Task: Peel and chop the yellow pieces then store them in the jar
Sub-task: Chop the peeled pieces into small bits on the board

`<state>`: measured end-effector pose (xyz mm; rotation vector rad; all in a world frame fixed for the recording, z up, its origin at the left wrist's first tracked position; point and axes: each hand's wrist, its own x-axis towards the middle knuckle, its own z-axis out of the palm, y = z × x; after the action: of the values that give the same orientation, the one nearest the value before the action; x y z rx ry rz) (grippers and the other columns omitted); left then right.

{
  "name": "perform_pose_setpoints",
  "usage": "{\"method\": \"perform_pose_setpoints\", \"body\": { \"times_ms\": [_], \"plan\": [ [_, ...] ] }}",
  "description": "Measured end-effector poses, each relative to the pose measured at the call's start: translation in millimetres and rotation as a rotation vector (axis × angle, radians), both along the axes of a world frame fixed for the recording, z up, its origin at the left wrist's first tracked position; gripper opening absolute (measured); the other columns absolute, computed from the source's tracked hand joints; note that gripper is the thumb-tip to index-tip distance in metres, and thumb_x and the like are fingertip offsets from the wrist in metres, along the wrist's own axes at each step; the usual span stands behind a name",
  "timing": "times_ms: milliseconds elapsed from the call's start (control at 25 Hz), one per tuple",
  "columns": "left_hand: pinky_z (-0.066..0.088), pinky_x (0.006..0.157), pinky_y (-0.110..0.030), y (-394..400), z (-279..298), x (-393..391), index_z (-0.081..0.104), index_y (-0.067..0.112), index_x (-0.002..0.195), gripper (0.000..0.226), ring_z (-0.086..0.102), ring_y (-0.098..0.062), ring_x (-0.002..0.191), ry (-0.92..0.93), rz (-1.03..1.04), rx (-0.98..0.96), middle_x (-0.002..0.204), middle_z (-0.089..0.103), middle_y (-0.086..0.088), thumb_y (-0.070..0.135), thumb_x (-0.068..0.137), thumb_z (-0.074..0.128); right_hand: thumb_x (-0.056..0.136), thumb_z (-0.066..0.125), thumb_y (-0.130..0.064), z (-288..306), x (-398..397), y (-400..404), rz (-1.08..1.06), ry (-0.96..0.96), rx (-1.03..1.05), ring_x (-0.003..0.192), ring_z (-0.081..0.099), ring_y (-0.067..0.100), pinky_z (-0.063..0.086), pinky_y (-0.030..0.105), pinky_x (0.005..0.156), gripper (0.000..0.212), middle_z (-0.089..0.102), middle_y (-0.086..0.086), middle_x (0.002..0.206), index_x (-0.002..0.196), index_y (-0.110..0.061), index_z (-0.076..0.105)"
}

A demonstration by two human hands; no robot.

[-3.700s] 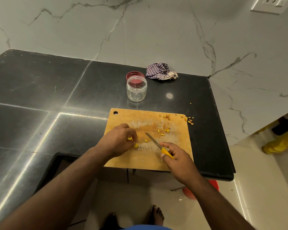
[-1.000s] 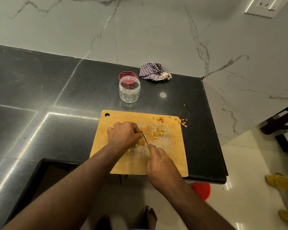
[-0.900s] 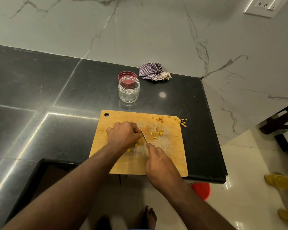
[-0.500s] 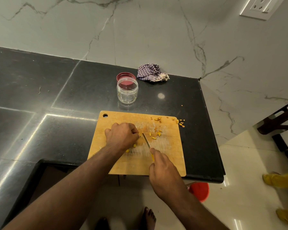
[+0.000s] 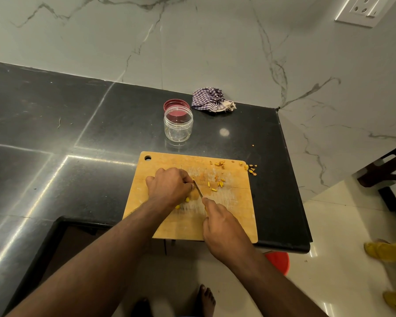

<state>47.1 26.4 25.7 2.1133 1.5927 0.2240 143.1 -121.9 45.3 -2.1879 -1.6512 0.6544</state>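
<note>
The yellow pieces (image 5: pixel 217 185) were small and bright, cut into short sticks and bits. They lay on a wooden cutting board (image 5: pixel 236 216) that sat at the near edge of the black surface (image 5: pixel 55 138). About six of them lay in a loose group to the right of the knife, and two more (image 5: pixel 182 203) lay beside the heel of the left hand. Some orange-brown scraps (image 5: pixel 220 163) rested at the far edge of the board, and a few more (image 5: pixel 250 169) had fallen on the surface just beside its far right corner.

The left hand (image 5: pixel 168 187) rested on the board with its fingers curled down over something; what was under them could not be seen. The right hand (image 5: pixel 223 227) gripped one knife (image 5: pixel 198 189) by its handle, which the hand covered almost fully. The narrow blade pointed away from the person, and its tip was touching or almost touching the left fingers.

One clear jar (image 5: pixel 178 123) stood upright and open behind the board, apart from it, with nothing visible inside. One red lid (image 5: pixel 175 103) lay just behind the jar. One checked cloth (image 5: pixel 209 101), crumpled, lay near the marble wall (image 5: pixel 215 42), to the right of the lid.
</note>
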Motion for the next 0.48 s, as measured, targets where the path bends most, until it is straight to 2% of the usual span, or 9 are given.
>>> {"method": "perform_pose_setpoints", "body": {
  "times_ms": [200, 480],
  "plan": [
    [0.028, 0.082, -0.04, 0.1, -1.7, -1.0, 0.075, 0.037, 0.094, 0.015, 0.048, -0.015, 0.109, -0.016, 0.001, -0.004, 0.1, 0.067, 0.019, 0.045, 0.088, 0.064, 0.102, 0.035, -0.021, 1.7, 1.2, -25.4, -0.019, 0.047, 0.021, 0.125, 0.046, 0.01, 0.04, 0.024, 0.103, 0.049, 0.045, -0.004, 0.142, 0.151, -0.024, 0.029],
    [0.029, 0.081, -0.041, 0.1, -6.8, -2.3, 0.074, 0.037, 0.086, 0.012, 0.048, -0.014, 0.105, -0.027, 0.0, 0.007, 0.094, 0.067, 0.019, 0.043, 0.086, 0.063, 0.102, 0.036, -0.019, 4.8, 0.7, -10.5, -0.017, 0.053, 0.043, 0.123, 0.048, 0.014, 0.043, 0.029, 0.101, 0.05, 0.046, -0.001, 0.141, 0.151, -0.024, 0.029]
  ]
}}
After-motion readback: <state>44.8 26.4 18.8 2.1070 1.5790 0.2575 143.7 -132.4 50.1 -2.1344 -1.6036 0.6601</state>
